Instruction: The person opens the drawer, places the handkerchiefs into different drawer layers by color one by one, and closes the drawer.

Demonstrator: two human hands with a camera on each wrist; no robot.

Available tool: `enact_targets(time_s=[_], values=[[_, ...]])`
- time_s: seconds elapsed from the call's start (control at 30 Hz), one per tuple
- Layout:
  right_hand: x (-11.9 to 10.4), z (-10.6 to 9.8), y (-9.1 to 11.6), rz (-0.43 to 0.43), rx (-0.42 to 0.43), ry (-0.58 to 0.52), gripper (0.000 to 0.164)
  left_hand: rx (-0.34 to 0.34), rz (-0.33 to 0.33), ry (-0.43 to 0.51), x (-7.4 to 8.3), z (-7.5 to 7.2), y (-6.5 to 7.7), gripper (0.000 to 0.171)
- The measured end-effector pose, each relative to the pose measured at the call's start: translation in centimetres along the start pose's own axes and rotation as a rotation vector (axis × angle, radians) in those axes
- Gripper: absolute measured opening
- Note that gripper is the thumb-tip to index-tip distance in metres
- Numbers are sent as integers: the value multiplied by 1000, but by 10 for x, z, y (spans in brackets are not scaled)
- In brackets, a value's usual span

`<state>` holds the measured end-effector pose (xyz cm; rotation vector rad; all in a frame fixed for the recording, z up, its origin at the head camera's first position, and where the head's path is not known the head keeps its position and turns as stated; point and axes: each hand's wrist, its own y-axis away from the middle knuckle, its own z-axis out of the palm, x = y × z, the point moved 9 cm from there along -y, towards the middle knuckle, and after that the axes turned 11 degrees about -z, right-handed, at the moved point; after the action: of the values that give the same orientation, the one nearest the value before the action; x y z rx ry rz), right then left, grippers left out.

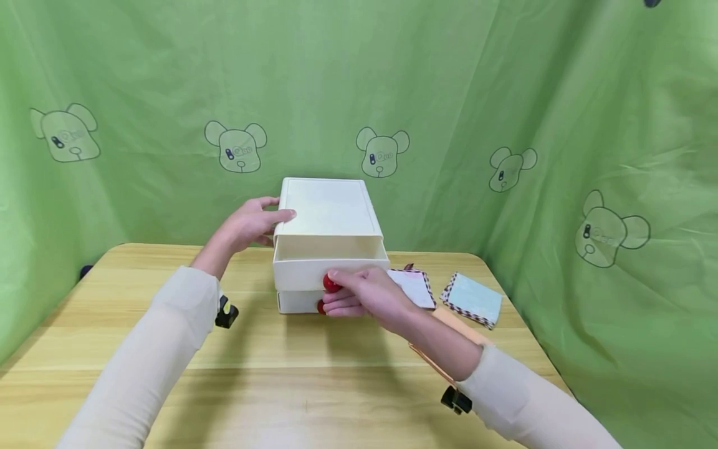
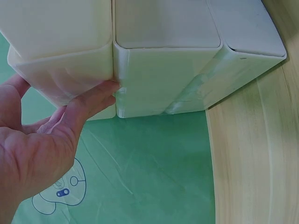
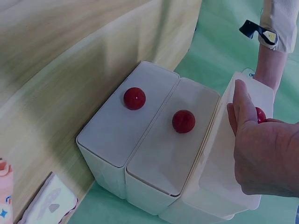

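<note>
Fingers and thumb of the right hand pinch the top red knob.

The left hand touches the white drawer unit, grip unclear.

A pale wood-grain table carries a white plastic drawer cabinet.
Beside it lie a checker-edged white cloth, a checker-edged pale-blue cloth and a partly hidden orange item, perhaps fabric.
</note>
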<state>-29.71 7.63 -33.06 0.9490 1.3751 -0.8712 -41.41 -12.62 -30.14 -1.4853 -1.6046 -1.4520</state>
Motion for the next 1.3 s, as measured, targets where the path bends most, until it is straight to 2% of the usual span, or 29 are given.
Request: enact_targets(time_s=[0.27,0.73,1.03,1.3], values=[[0,6,13,-9,-40,40,42,-7,6,21,0,0,-1,81],[2,13,34,-9,-86,57,43,4,14,3,0,-1,-6,82],[3,16,48,5,-89,47,42,-4,10,30,0,0,-6,82],[6,19,60,28,-95,48,42,6,2,19,1,-1,-6,81]])
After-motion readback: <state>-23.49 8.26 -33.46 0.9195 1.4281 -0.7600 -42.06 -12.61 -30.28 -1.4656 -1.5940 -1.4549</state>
